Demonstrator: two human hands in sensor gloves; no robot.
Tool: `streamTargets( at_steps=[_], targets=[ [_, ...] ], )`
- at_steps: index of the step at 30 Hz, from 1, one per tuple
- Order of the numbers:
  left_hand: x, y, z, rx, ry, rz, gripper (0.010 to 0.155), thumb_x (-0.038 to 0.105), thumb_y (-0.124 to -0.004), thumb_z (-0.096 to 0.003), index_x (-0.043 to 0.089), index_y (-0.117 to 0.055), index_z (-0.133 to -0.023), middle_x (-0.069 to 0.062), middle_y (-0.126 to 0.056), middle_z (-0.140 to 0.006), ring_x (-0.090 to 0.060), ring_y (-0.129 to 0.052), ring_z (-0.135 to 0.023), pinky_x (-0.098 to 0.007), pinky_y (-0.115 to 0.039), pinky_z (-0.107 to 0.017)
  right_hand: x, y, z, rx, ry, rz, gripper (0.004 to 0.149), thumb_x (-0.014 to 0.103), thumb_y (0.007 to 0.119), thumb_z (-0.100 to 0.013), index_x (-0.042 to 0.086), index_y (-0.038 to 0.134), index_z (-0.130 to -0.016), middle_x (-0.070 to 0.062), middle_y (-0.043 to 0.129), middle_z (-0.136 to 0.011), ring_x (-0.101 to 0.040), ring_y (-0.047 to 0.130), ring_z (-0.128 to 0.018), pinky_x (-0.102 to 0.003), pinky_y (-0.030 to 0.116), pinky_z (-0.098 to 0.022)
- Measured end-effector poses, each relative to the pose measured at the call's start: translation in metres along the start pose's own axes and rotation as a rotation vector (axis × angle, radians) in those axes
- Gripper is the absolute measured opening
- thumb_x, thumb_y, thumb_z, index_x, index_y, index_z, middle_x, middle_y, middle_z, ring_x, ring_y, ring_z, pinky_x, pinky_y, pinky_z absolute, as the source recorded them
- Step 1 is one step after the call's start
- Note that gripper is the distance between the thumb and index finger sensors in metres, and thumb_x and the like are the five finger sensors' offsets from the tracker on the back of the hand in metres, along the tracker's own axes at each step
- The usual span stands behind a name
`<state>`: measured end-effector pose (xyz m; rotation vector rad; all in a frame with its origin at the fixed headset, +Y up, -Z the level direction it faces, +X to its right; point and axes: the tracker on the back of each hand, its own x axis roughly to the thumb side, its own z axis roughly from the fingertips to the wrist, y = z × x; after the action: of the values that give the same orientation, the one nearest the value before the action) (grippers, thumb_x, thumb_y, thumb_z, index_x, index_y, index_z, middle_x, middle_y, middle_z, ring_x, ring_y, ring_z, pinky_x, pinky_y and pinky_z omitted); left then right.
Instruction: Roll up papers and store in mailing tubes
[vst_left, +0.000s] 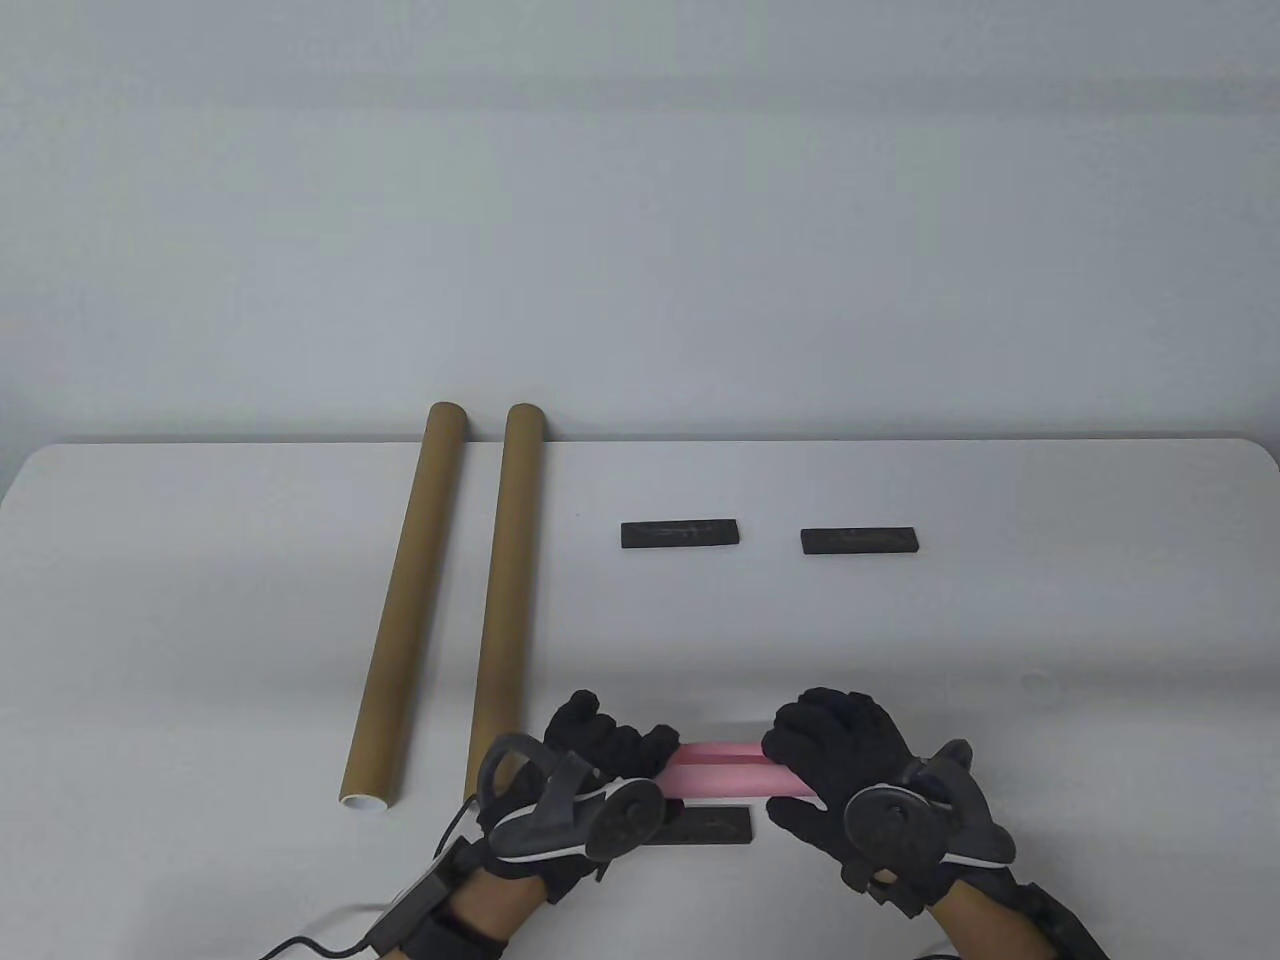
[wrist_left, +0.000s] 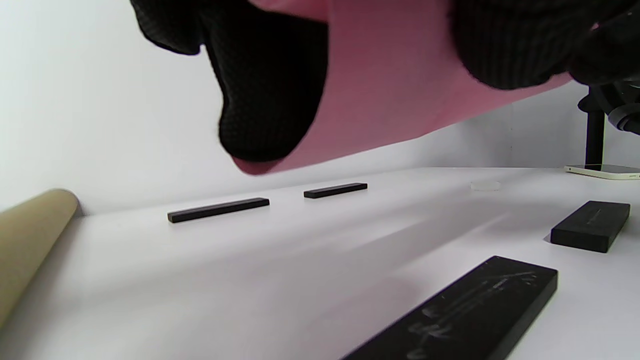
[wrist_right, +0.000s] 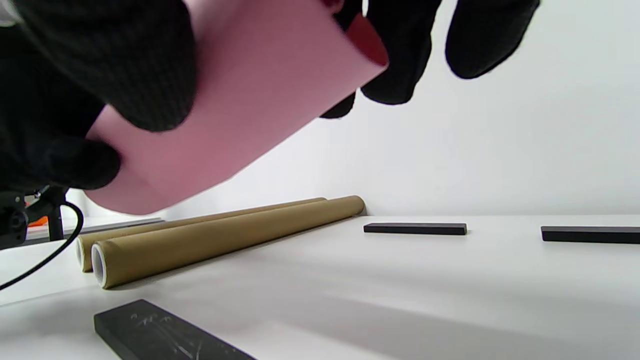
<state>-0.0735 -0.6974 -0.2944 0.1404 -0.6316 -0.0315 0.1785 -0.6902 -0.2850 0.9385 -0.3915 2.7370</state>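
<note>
Pink roll (vst_left: 722, 772) was held above the tabletop's near edge, gripped by left hand (vst_left: 590, 770) and right hand (vst_left: 850, 760); two tubes (vst_left: 505, 600) lay at left.

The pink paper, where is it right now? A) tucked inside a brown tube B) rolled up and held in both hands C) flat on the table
B: the pink paper is a roll, held up off the table between the left hand and right hand.

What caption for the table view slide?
Both gloved hands hold a rolled pink paper beside two mailing tubes.
</note>
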Motion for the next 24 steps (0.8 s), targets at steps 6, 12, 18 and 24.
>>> streamTargets(
  at_steps=[6,12,18,24],
  targets=[
    [0.0063,0.0038,0.0032,0.063,-0.030,-0.093,0.070,0.061,-0.081,-0.0371,0.033,-0.064,-0.099,0.007,-0.089,-0.084,-0.019,-0.096,-0.081,-0.052,-0.062,-0.072,-0.0039,0.0017,-0.0017,0.033,0.008,-0.051,0.058,0.064,0.075,-0.044,0.017,0.099,-0.069,-0.010,0.098,-0.082,-0.043,0.090,-0.087,-0.070,0.068,-0.066],
    [0.0020,0.0028,0.0014,0.035,-0.013,-0.044,0.071,0.070,-0.072,-0.0331,0.031,-0.075,-0.093,0.012,-0.101,-0.056,-0.011,-0.107,-0.054,-0.050,-0.067,-0.071,-0.0027,0.0007,0.0004,0.019,-0.003,0.011,0.073,0.063,0.085,-0.041,0.018,0.078,-0.098,-0.013,0.077,-0.104,-0.050,0.075,-0.098,-0.072,0.062,-0.068],
    [0.0045,0.0016,0.0027,0.039,-0.023,-0.075,0.075,0.066,-0.078,-0.0347,0.031,-0.065,-0.099,0.007,-0.092,-0.082,-0.018,-0.098,-0.078,-0.052,-0.063,-0.072,-0.0026,0.0015,-0.0004,0.009,0.011,0.005,0.057,0.060,0.081,-0.044,0.018,0.091,-0.082,-0.011,0.089,-0.093,-0.045,0.083,-0.093,-0.070,0.066,-0.067],
    [0.0036,0.0037,0.0023,0.053,-0.025,-0.066,0.072,0.069,-0.075,-0.0332,0.030,-0.075,-0.094,0.012,-0.100,-0.060,-0.012,-0.106,-0.060,-0.050,-0.067,-0.071,-0.0078,0.0048,-0.0004,0.044,0.020,-0.081,0.069,0.066,0.077,-0.042,0.013,0.090,-0.084,-0.015,0.088,-0.092,-0.048,0.084,-0.091,-0.071,0.066,-0.066]
  ],
)
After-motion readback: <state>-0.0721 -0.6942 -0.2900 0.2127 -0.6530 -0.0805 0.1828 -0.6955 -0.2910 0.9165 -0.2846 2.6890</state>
